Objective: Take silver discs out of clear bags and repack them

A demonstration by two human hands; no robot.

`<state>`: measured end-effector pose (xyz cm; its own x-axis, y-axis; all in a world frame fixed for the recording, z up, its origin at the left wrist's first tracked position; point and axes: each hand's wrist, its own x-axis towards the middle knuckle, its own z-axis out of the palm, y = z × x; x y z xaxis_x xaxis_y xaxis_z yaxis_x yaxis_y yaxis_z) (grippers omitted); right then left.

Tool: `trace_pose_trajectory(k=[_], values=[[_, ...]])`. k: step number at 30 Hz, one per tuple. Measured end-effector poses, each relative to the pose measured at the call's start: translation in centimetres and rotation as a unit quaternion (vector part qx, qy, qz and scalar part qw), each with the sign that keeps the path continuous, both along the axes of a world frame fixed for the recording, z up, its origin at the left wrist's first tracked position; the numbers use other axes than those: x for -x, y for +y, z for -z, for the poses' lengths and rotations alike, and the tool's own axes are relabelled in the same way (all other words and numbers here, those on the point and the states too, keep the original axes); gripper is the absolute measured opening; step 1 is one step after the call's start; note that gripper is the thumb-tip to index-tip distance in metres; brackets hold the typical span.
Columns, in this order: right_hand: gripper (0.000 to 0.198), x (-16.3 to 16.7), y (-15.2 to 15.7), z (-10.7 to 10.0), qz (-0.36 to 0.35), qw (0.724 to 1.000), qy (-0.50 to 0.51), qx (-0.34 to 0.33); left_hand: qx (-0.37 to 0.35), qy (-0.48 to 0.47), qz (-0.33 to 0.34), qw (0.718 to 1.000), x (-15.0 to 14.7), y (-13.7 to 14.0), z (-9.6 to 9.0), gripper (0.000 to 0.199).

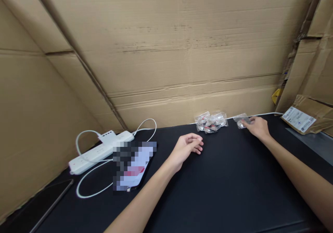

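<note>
At the back right of the black table, my right hand [257,127] pinches the edge of a small clear plastic bag [241,121]. Inside the bag is a pale round item with a bit of red; its exact kind is too small to make out. To the left lies a pile of similar clear bags [210,122], with red spots showing through the plastic. My left hand [187,146] hovers or rests just in front of that pile, fingers loosely curled and slightly apart. Nothing is visible in it, and it is apart from the bags.
A white power strip [101,153] with a plugged-in charger and looping white cable [80,188] lies at left. Beside it is a phone [136,167] with a blurred screen. Another dark flat device [49,205] sits front left. Cardboard walls [182,52] surround the table [221,194]; a labelled package [299,119] is at right.
</note>
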<state>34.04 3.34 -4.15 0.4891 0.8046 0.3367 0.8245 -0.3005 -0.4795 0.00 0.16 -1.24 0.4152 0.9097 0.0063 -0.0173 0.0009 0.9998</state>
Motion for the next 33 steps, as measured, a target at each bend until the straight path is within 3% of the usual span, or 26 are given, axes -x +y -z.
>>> trace_pose_trajectory(k=[3,6,8,11,14,21,28,30,33], values=[[0.054,0.3,-0.6,-0.2,0.023,0.999,-0.044,-0.019,0.002,0.005,-0.001,1.0,-0.1,0.0,-0.1,0.024],[0.05,1.2,-1.4,-0.5,0.022,0.994,-0.087,-0.063,0.001,0.013,-0.001,1.0,-0.2,-0.1,-0.1,0.025],[0.043,2.2,-1.6,-0.5,-0.037,0.989,-0.106,-0.099,-0.004,0.018,-0.002,1.0,-0.2,-0.2,-0.1,0.026],[0.036,4.0,-1.3,0.0,-0.191,0.964,-0.134,-0.128,-0.009,0.026,-0.004,1.0,-0.3,-0.2,0.0,0.027],[0.031,5.7,-1.0,0.8,-0.316,0.929,-0.172,-0.092,-0.015,0.038,-0.01,0.999,-0.5,-0.3,0.0,0.027],[0.044,6.3,-0.8,1.0,-0.303,0.932,-0.195,-0.031,-0.021,0.05,-0.009,0.999,-0.6,-0.4,-0.1,0.027],[0.043,6.1,-0.5,1.3,-0.35,0.935,-0.035,-0.051,-0.025,0.056,-0.012,0.998,-0.6,-0.4,-0.1,0.024],[0.047,6.1,-0.6,1.1,-0.331,0.937,0.074,-0.077,-0.023,0.053,-0.012,0.998,-0.6,-0.4,0.0,0.025],[0.05,6.0,-0.7,0.4,-0.285,0.913,0.259,-0.133,-0.023,0.054,-0.01,0.998,-0.6,-0.4,-0.1,0.024]])
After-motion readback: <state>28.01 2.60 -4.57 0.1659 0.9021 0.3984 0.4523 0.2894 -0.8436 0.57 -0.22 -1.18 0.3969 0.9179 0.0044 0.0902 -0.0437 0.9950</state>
